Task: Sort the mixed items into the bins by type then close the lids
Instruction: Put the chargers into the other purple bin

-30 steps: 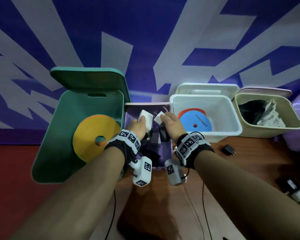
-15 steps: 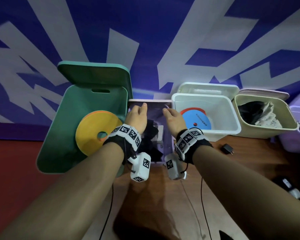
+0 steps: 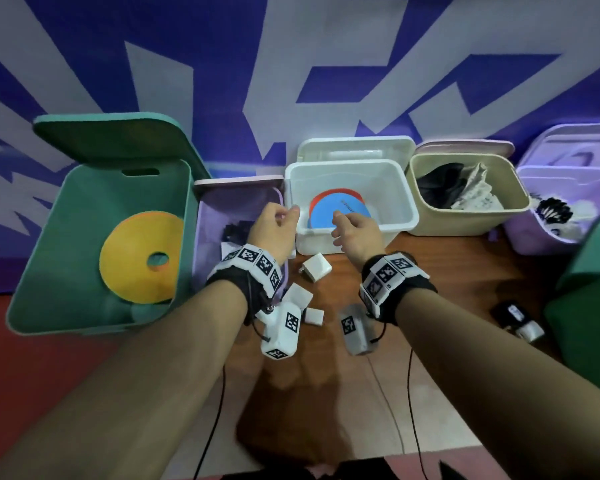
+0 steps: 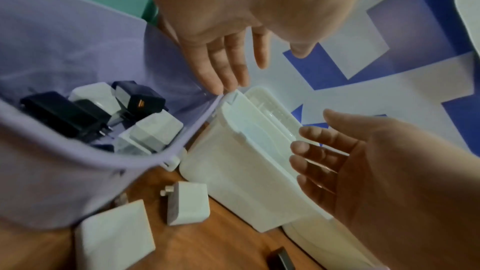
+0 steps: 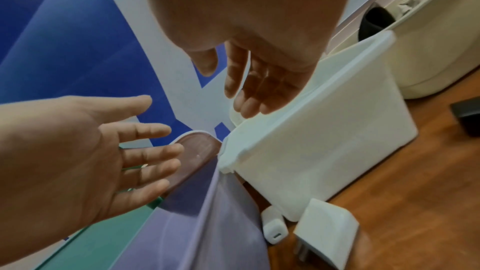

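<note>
Both hands hover empty with loosely spread fingers. My left hand (image 3: 282,218) (image 4: 233,63) is over the right rim of the purple bin (image 3: 205,216) (image 4: 64,48), which holds several black and white chargers (image 4: 145,130). My right hand (image 3: 343,227) (image 5: 255,87) is over the front left corner of the white bin (image 3: 400,202) (image 5: 324,141), where a blue disc (image 3: 340,211) lies on a red one. Three white chargers (image 3: 315,267) (image 4: 187,204) (image 5: 327,228) lie on the wooden table in front of these two bins.
A green bin (image 3: 84,209) at the left holds a yellow disc (image 3: 139,258). A beige bin (image 3: 465,192) with clothes and another purple bin (image 3: 565,188) stand at the right, all lids up. A black charger (image 3: 513,313) lies at the right, near a dark green box (image 3: 589,299).
A second ago each hand held a white charger over the purple bin, then reached into it. Both hands have now come up and to the right, empty.
</note>
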Demonstrator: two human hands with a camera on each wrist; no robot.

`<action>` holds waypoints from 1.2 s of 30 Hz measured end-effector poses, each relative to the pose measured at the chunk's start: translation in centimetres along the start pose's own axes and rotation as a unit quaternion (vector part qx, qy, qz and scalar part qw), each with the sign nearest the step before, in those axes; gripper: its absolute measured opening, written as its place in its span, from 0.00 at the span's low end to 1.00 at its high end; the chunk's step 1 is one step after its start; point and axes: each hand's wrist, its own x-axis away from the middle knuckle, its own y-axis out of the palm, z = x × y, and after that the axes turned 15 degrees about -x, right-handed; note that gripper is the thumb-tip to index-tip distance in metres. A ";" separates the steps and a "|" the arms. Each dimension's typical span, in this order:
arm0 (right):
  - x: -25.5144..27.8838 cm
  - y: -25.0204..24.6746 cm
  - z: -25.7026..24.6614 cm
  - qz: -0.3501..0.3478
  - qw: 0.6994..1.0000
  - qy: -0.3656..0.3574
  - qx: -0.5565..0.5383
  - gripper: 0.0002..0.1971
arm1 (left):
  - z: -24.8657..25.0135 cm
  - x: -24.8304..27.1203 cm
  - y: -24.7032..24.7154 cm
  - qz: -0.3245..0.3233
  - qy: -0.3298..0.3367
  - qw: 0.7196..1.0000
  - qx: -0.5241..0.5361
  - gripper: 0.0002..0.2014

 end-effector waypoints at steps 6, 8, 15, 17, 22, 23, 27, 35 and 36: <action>-0.1 -4.2 2.8 -0.021 0.999 0.015 0.024 0.14 | 0.6 2.4 4.1 0.017 -0.026 1.000 -0.004 0.13; -0.1 -5.3 3.7 -0.034 0.999 0.024 0.028 0.12 | 0.4 3.2 5.5 0.025 -0.042 0.999 -0.006 0.13; -1.3 -7.9 6.1 -0.131 0.985 0.035 0.107 0.12 | -1.1 5.1 9.6 -0.004 -0.094 0.995 -0.042 0.18; -1.7 -8.0 6.7 -0.167 0.975 0.032 0.143 0.12 | -1.9 5.3 10.5 -0.009 -0.107 0.993 -0.050 0.19; -2.2 -6.0 7.4 -0.264 0.932 -0.004 0.250 0.19 | -4.3 6.1 11.2 0.006 -0.148 0.988 -0.033 0.19; -2.3 -5.2 7.6 -0.288 0.919 -0.022 0.270 0.20 | -5.2 6.3 11.2 0.009 -0.158 0.987 -0.035 0.19; -2.4 -2.1 7.6 -0.340 0.878 -0.071 0.330 0.24 | -8.4 6.6 10.5 0.018 -0.196 0.979 -0.054 0.19; -5.4 3.9 9.6 -0.361 0.833 -0.075 0.412 0.29 | -12.8 6.2 9.5 -0.003 -0.229 0.974 0.003 0.21; -5.8 4.3 9.9 -0.359 0.832 -0.077 0.416 0.29 | -13.2 6.1 9.5 -0.007 -0.231 0.973 0.009 0.21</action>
